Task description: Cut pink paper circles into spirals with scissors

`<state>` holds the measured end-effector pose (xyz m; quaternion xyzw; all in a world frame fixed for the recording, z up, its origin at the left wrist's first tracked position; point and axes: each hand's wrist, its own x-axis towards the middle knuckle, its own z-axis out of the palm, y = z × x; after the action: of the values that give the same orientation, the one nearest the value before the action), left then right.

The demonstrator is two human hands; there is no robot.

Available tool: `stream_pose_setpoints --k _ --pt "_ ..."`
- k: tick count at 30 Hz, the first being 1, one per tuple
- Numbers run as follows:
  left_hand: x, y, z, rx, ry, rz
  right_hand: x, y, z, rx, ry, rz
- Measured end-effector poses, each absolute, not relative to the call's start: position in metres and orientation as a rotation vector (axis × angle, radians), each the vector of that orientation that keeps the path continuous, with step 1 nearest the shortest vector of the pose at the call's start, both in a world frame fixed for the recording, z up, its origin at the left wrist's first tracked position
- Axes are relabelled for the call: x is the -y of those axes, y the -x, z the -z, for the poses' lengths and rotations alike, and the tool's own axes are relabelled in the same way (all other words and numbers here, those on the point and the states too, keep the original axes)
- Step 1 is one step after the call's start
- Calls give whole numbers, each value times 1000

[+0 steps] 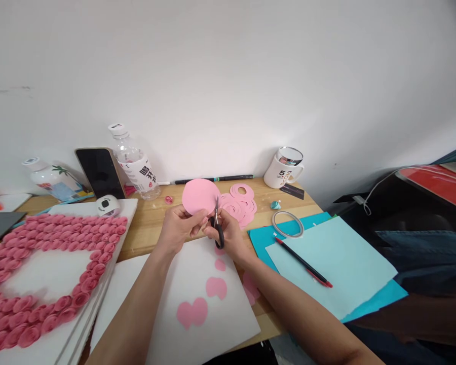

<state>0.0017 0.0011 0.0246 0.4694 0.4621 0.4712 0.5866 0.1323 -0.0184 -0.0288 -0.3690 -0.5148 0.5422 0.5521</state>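
Observation:
My left hand (178,228) pinches the lower edge of a pink paper circle (199,196) and holds it upright over the wooden table (152,218). My right hand (230,235) grips small black-handled scissors (217,225), their blades pointing up at the circle's right edge. Below my hands, pink paper scraps (197,309) lie on a white sheet (197,299). A pile of pink spiral-cut circles (240,204) rests just behind my right hand.
At left, a white board (49,276) carries several pink paper roses (15,324). Along the wall stand a phone (101,172), two bottles (135,162), a marker (213,179) and a white mug (285,168). Light blue paper (327,263), a pen (303,262) and a tape ring (288,224) lie right.

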Motion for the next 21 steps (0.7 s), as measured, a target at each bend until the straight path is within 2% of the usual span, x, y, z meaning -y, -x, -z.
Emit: stream_pose_setpoints --k 21 --pt "-3 2 -21 -973 -1150 -1143 21 -129 28 1190 969 -1331"
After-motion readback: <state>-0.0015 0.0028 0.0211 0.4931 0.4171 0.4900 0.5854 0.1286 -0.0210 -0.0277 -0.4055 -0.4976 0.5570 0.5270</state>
